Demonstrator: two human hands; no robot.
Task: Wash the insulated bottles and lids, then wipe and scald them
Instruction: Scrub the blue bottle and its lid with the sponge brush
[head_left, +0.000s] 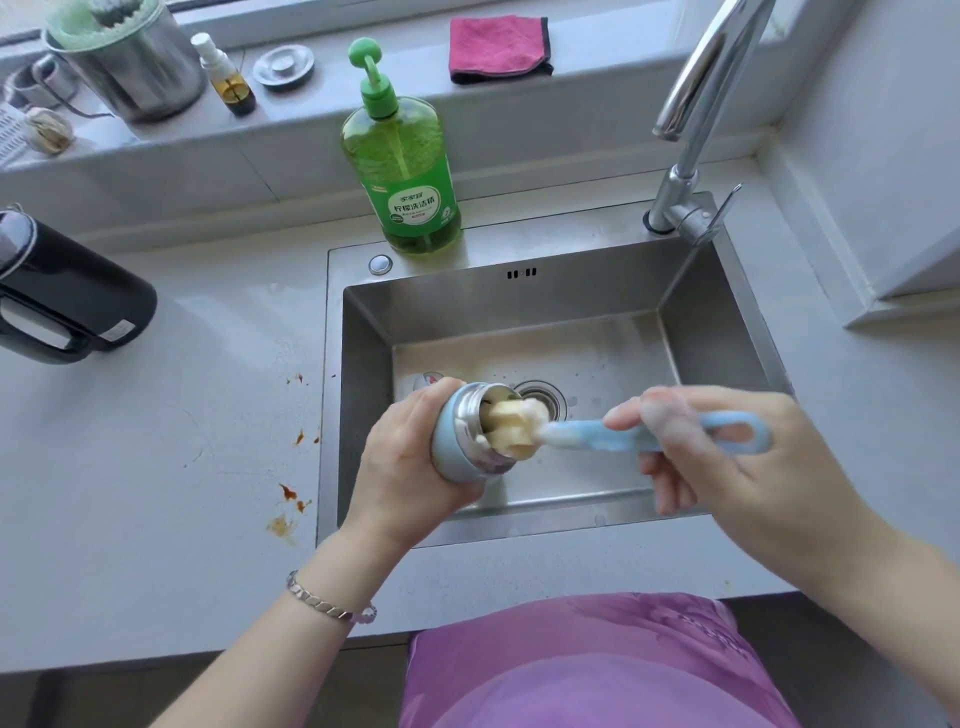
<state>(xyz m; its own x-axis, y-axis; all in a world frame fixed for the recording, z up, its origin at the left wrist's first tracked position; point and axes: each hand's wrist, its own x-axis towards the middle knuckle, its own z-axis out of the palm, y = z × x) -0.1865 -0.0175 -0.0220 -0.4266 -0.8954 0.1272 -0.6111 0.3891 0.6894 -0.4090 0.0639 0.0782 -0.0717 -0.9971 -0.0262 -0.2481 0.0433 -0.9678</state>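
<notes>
Head view, from the left: a black jug lies well apart on the counter, and orange-brown stains sit near the edge of the sink. Over the sink's near left part the left hand wraps its fingers round the pale blue insulated bottle, which is tipped on its side with its steel mouth facing right. Just behind this hand a small pale object peeks out on the sink floor; it may be a lid, but too little shows to say. A green detergent bottle stands upright on the sink's back rim. The yellow sponge head of the bottle brush sits partly inside the bottle's mouth, above the drain. The brush's foamy blue handle runs right into the right hand, whose thumb and fingers pinch it; this hand is blurred. The tap stands at the sink's back right corner, with no water visible. The inside scrub looks underway, with rinsing, wiping and scalding not yet done. The main risk is suds: both holds are slick, so a hard push could slide the bottle out of the left palm onto the steel floor. The sponge could also snag on the threaded rim, or a fast pull could flick foam onto the counter.
</notes>
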